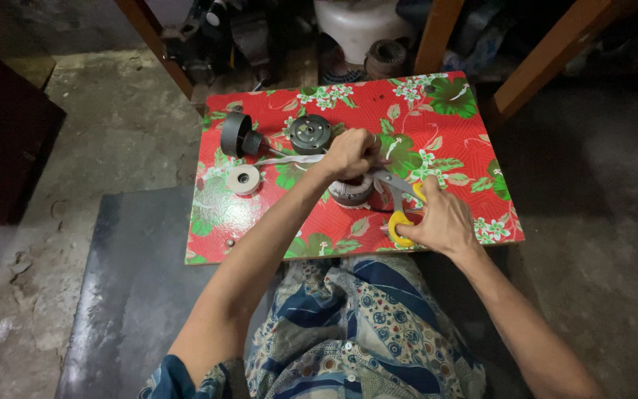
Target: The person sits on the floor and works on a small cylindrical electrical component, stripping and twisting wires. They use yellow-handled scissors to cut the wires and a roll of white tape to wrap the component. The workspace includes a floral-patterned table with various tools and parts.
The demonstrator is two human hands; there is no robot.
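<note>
Rough grey concrete floor surrounds a low board covered in red floral oilcloth [452, 140] at the centre of the frame, with wooden legs rising at the top. On it, the left hand [350, 153] is closed over a round coil wound with pale tape [350, 192], pinching a strip of white tape [289, 159] that stretches left. Just right, the right hand [441, 219] has its fingers through the yellow-handled scissors [399, 201], blades partly open toward the coil. Upper left lie a dark grey cylindrical housing [235, 134], a round metal motor part [310, 133] and a white tape roll [243, 179].
</note>
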